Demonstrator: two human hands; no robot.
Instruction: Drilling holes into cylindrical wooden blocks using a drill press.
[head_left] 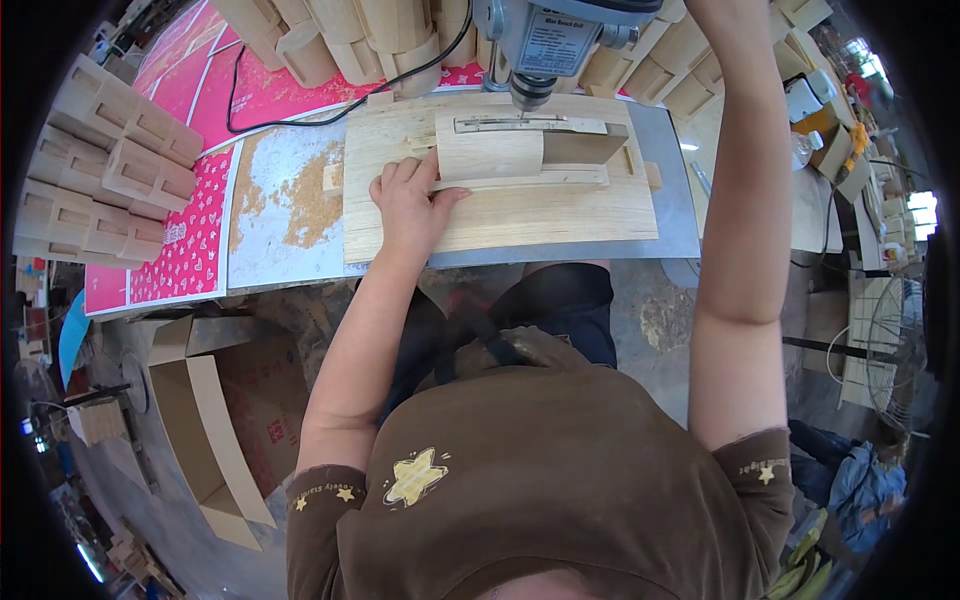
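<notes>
Under the bench drill [545, 45] a pale wooden block [488, 152] with a curved face lies in a jig on a flat wooden board [540, 215]. A metal strip with a slot [520, 125] runs along the block's far side, just below the drill chuck [531, 92]. My left hand [412, 205] grips the block's left end, its fingers against the end and its thumb lying along the near side. My right forearm [740, 160] reaches up past the drill's right side. The right hand itself is beyond the top edge, so what it touches is hidden.
Stacked wooden pieces with recesses [120, 165] stand at the left, and more wooden blocks [385, 40] behind the drill. A black cable [330, 118] curves across the pink table cover. Sawdust [315, 200] lies left of the board. An open cardboard box [225, 430] sits on the floor.
</notes>
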